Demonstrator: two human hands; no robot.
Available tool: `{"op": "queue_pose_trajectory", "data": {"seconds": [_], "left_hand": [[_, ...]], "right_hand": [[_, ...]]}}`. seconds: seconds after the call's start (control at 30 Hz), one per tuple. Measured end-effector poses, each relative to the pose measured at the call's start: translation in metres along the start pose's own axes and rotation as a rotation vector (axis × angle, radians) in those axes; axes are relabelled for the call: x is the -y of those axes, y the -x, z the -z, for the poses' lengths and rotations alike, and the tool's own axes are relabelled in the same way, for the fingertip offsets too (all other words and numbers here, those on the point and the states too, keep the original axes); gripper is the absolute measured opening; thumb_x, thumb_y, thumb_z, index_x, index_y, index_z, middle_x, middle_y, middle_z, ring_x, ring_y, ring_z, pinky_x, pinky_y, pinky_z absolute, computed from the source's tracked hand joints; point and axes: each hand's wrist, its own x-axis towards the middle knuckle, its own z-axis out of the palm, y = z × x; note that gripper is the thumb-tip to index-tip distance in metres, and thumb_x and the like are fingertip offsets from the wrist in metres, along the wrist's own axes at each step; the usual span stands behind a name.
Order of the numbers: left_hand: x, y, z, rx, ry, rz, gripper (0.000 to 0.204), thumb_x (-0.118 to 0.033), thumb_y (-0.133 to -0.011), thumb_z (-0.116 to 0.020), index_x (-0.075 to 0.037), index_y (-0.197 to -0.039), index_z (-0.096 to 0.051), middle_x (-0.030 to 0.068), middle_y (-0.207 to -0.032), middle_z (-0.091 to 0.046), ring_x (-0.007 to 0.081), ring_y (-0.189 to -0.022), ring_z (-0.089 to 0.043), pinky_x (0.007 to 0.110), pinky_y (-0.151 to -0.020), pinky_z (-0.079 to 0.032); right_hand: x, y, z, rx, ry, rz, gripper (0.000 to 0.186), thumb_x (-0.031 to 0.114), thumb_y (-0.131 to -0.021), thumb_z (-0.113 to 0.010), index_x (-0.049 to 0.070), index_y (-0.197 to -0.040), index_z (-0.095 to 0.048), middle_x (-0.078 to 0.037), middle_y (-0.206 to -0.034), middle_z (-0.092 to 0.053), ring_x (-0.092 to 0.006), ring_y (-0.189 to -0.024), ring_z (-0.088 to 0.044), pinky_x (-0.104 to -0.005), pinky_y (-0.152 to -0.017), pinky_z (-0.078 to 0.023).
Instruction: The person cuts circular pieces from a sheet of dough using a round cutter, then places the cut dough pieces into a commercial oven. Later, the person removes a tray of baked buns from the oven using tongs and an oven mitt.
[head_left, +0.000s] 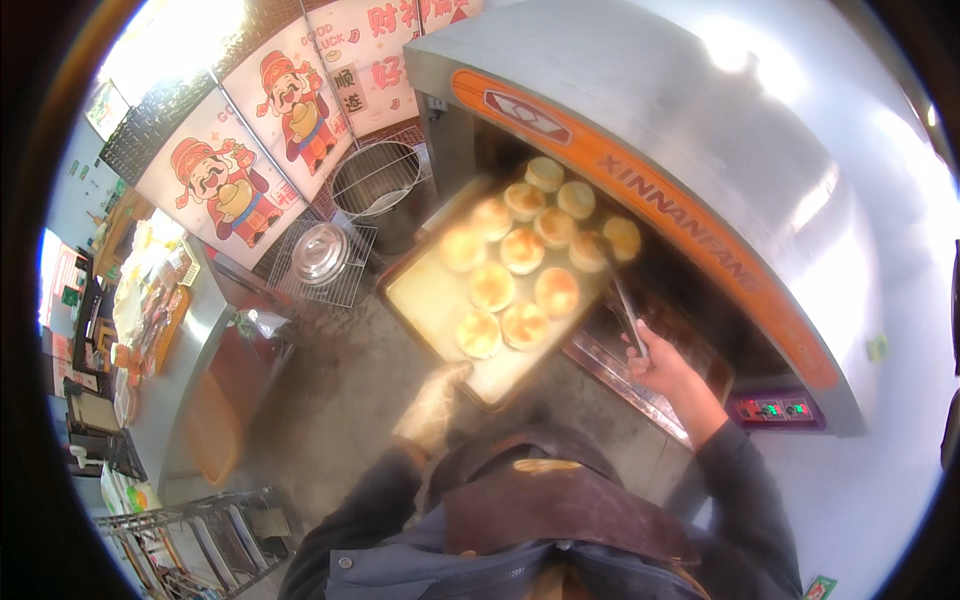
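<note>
A baking tray [420,290] stands partly out of the oven mouth, tilted in my view. Several round flat pastries [522,250] with browned tops lie on it, mostly toward its far half. My left hand [432,405], in a pale work glove, is closed on the tray's near left edge. My right hand [660,365] is bare and closed around the handle of a slim metal tool [626,305]. The tool's far end reaches the pastries at the tray's right side; blur there hides its exact shape. Deeper in, the far pastries sit at the oven opening.
The steel oven [660,110] with an orange front band arches over the tray's far side, with a lit control panel [777,409] at right. A wire rack [345,270] bears a round metal lid [321,252]. A counter [195,330] runs along the left; a metal rack [215,540] stands lower left.
</note>
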Motion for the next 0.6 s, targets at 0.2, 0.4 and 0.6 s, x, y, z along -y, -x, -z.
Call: {"op": "queue_pose_trajectory", "data": {"seconds": [0.2,0.4,0.6], "left_hand": [[0.047,-0.043,0.028,-0.078,-0.083,-0.072,0.044,-0.026,-0.106,-0.063,0.005,-0.137,-0.061,0.0148,-0.136,-0.064,0.0238,-0.128,-0.057,0.037,-0.114,-0.043],[0.043,-0.040,0.030,-0.128,-0.098,-0.064,0.045,-0.027,-0.106,-0.062,0.004,-0.137,-0.061,0.0144,-0.135,-0.065,0.0238,-0.128,-0.057,0.037,-0.115,-0.041],[0.017,-0.019,0.004,0.015,0.063,0.015,0.044,-0.028,-0.106,-0.060,0.003,-0.138,-0.061,0.0151,-0.132,-0.069,0.0239,-0.122,-0.064,0.037,-0.109,-0.050]], "right_hand": [[0.009,-0.037,0.042,-0.022,0.346,0.204,0.041,0.045,-0.106,-0.068,0.009,-0.124,-0.064,-0.001,-0.083,-0.058,-0.0096,-0.055,-0.047,-0.0262,-0.050,-0.037],[-0.014,-0.002,0.042,-0.653,1.769,1.229,0.050,0.033,-0.101,-0.072,0.006,-0.142,-0.062,-0.014,-0.098,-0.069,-0.0305,-0.073,-0.072,-0.0417,-0.068,-0.058],[-0.016,0.036,0.035,-0.769,2.102,1.080,0.066,0.032,-0.097,-0.073,0.010,-0.154,-0.050,-0.013,-0.104,-0.062,-0.0305,-0.083,-0.073,-0.0430,-0.069,-0.059]]}}
